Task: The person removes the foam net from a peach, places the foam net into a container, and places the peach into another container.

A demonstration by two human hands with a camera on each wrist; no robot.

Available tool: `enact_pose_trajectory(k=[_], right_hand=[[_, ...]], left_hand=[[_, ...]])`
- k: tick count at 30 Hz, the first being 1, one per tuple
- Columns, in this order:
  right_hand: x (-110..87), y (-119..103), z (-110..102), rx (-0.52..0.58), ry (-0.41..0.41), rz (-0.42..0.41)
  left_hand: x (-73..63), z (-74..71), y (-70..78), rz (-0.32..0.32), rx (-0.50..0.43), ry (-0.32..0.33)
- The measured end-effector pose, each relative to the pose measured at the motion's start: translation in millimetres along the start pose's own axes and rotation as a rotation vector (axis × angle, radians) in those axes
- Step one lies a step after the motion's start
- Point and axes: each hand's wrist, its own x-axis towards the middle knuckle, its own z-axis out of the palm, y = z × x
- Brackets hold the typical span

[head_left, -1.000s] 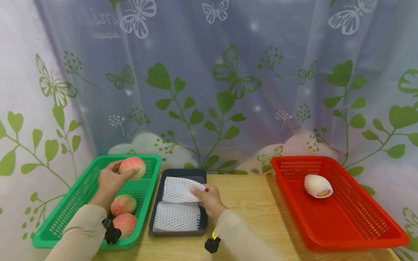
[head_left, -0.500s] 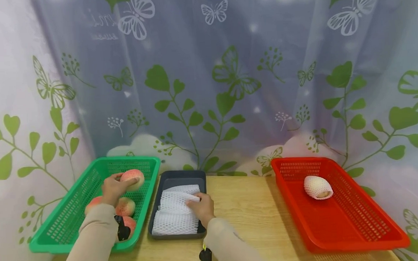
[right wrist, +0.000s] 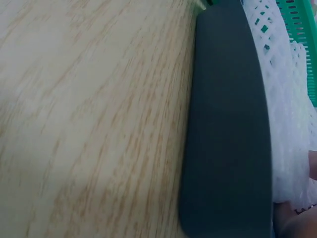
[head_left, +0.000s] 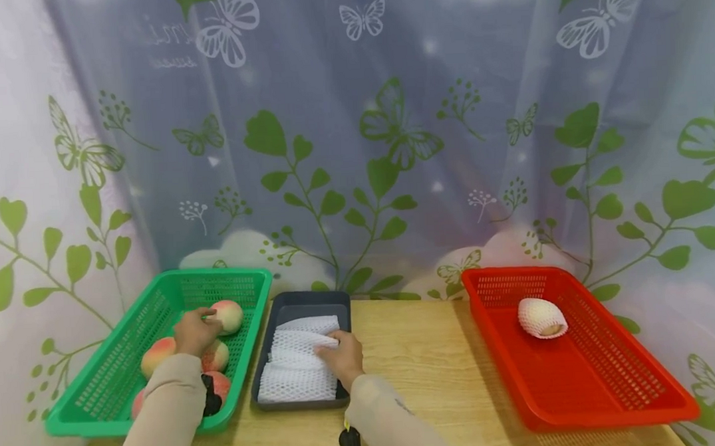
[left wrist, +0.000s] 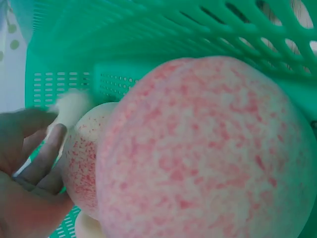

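In the green basket (head_left: 123, 426), my left hand (head_left: 196, 333) has its fingertips right at the left side of a pink-and-cream peach (head_left: 228, 317) lying towards the back. The left wrist view shows the fingers (left wrist: 42, 161) loosely bent, with that peach blurred beyond their tips. Several other peaches lie beneath and around the hand, and one large peach (left wrist: 208, 148) fills much of that view. My right hand (head_left: 344, 356) pinches the right edge of a white foam fruit net (head_left: 303, 342) over the dark grey tray (head_left: 304, 305). More foam netting (head_left: 295, 385) lies under it.
To the right, a red basket (head_left: 571, 386) holds one peach wrapped in a foam net (head_left: 541, 318). Bare wooden table (head_left: 417, 353) shows between tray and red basket. A printed curtain (head_left: 341, 117) hangs behind everything.
My left hand has lowered the peach into the green basket, and its grip has loosened. My right hand has brought the foam net down and towards me, over the other netting.
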Motion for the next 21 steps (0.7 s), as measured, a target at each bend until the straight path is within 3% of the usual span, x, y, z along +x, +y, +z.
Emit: enact_pose_trajectory(k=[4,13,21], right_hand=[[0.4,-1.0,0.2,0.002,-0.003,-0.001],[0.6,-3.0,-2.2,0.004,-0.019,0.001],[1.1,-1.1,-1.8,0.003,-0.036,0.014]], left_hand=[[-0.8,0.9,-3.2,0.011,0.032,-0.031],[0.0,-2.7,-7.8,0.003,-0.005,-0.090],[-1.6,-1.7,-8.3,-0.014,-0.050,-0.071]])
